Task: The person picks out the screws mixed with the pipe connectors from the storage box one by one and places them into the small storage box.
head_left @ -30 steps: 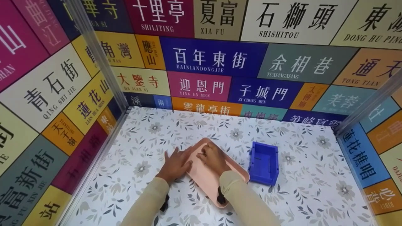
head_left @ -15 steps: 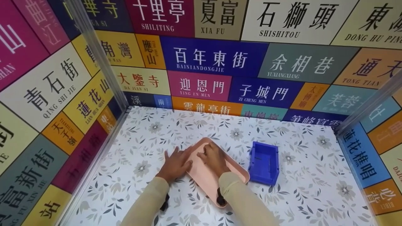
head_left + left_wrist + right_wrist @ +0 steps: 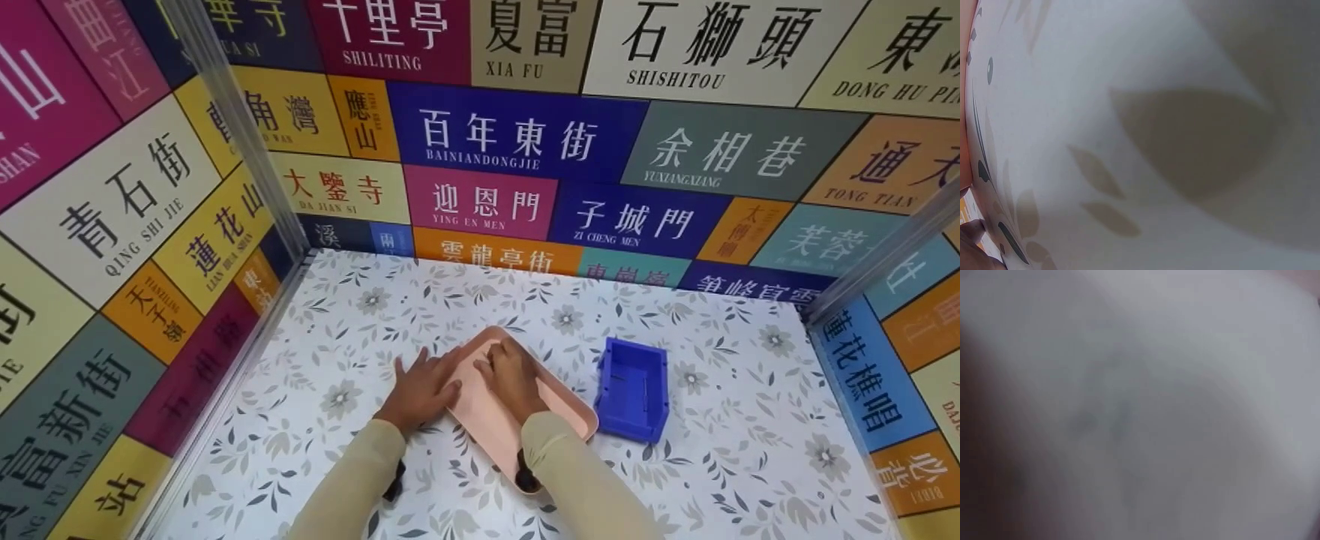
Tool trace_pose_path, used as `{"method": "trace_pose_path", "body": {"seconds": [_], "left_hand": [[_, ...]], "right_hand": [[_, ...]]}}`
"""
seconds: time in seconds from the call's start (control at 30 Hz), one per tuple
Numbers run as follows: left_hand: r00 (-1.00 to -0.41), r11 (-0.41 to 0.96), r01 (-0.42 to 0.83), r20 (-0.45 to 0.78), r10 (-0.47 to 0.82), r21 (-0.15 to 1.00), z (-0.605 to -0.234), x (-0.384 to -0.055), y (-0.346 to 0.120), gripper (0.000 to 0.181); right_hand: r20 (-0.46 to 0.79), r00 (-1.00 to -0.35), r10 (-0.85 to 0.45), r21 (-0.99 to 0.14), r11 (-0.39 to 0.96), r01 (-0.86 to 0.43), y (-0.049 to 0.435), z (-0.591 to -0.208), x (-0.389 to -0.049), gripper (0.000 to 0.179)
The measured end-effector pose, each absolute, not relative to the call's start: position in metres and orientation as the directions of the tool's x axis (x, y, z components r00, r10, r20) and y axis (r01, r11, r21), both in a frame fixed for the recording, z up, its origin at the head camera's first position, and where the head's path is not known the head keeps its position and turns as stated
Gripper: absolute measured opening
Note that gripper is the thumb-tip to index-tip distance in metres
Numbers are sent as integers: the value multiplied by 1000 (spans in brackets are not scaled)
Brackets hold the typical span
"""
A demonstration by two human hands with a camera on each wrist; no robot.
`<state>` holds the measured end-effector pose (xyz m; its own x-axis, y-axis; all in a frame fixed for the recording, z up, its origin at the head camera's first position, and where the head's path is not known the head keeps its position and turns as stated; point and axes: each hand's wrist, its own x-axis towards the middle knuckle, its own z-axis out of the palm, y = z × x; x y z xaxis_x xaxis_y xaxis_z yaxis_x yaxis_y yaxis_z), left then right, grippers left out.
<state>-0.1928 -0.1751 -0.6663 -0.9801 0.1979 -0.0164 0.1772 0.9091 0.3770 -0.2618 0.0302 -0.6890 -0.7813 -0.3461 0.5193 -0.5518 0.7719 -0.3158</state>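
A shallow pink tray (image 3: 484,439) lies at a slant on the table in the head view. At its left edge rests my left hand (image 3: 421,391), fingers spread and thumb reaching over the rim. My right hand (image 3: 513,379) is inside the tray near its far end, fingers bent down towards the bottom. Whatever may be between those fingertips is hidden by the hand. To the right stands a blue plastic bin (image 3: 634,390) with a few thin dark pieces in it, too small to identify. The right wrist view is a pale blur.
The table (image 3: 735,450) has a white cover with grey leaves and flowers. Walls with colourful name panels (image 3: 517,135) close off the back and both sides. The blue bin stands close to the tray's right corner.
My right hand's fingers have shifted slightly right within the tray, and a small dark spot seen at them earlier is no longer visible. The left hand, tray and bin keep their places.
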Motion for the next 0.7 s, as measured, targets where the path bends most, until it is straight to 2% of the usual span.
{"method": "trace_pose_path", "body": {"seconds": [0.4,0.7], "left_hand": [[-983,911,150,-39,179,384,-664,-193,-174,65],[-982,915,127,-82,171,383,-663,-193,-173,66]], "right_hand": [[397,-824,-405,-428,712,-556,39,-680,-263,21],[403,-806,-433,-470,658,-589,44,-677,-263,20]]}}
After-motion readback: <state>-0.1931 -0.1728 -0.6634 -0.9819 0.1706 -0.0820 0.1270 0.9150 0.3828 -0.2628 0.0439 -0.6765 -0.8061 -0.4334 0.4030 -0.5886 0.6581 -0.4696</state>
